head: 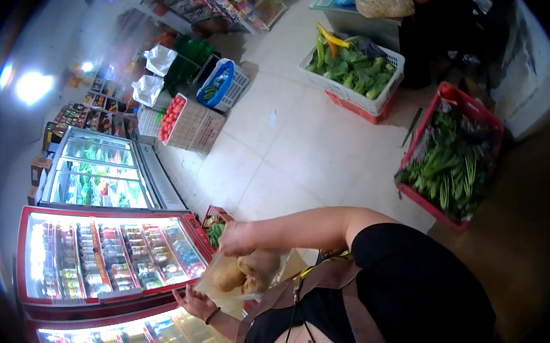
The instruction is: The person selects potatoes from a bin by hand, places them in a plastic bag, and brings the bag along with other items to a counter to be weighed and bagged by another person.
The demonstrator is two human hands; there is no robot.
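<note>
A clear plastic bag with several round, brown, potato-like vegetables in it hangs in front of my apron. My right hand is closed on the upper part of this bag. Below and to the left, my left hand, with a dark bead bracelet at the wrist, is at the bag's other edge. Its fingers are partly spread and curled; whether they pinch the plastic cannot be told. A red basket with green vegetables stands just beyond my right hand.
Red-framed, lit display coolers stand close on the left. A white crate of leafy greens and a red crate of greens are on the tiled floor. Farther off are a crate of tomatoes, a blue-lined basket and snack shelves.
</note>
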